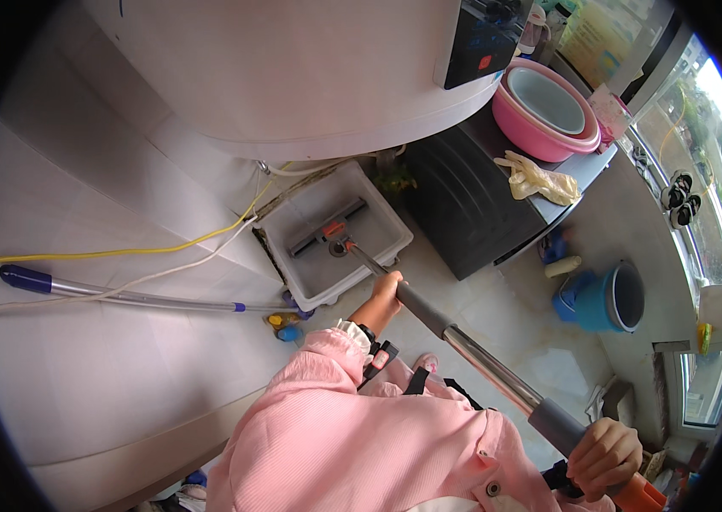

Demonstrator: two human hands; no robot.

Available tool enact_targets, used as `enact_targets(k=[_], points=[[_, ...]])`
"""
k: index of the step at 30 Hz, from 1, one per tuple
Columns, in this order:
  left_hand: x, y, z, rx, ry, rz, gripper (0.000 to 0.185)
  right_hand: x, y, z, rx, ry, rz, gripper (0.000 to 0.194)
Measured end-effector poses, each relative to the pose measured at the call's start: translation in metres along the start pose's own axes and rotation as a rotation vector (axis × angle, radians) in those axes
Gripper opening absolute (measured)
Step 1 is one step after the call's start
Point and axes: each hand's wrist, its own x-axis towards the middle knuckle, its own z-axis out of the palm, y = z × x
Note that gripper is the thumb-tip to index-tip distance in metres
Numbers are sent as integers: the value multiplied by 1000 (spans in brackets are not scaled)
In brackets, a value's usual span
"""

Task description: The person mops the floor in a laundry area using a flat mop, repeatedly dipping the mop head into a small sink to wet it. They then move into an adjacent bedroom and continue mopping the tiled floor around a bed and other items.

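Observation:
My left hand (390,291) grips the lower grey sleeve of a mop's metal pole (495,368). Higher on the same pole, my right hand (607,457) is closed around the grey grip beside its orange end (642,496). The pole slants down to a narrow mop head (329,228) with an orange clip, which is inside a white mop sink (351,288). Near the head, a round drain (337,248) shows in the sink floor. Whether the head presses on the sink floor, I cannot tell.
Above the sink hangs a white water heater (310,77). A dark appliance (444,198) at right carries pink basins (527,131) and a rubber glove (540,179). A blue bucket (604,297) stands beyond. Another pole (143,299), a yellow hose (111,255) and bottles (284,325) are at left.

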Motion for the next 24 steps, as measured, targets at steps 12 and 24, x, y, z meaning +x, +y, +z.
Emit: enact_targets(k=[12,24], points=[[8,1,-1,20,-41,19,7,-2,1,-4,9,55,35,8],[-1,-8,0,37,-40,-76,8,7,-2,-12,149,67,-34,11]])
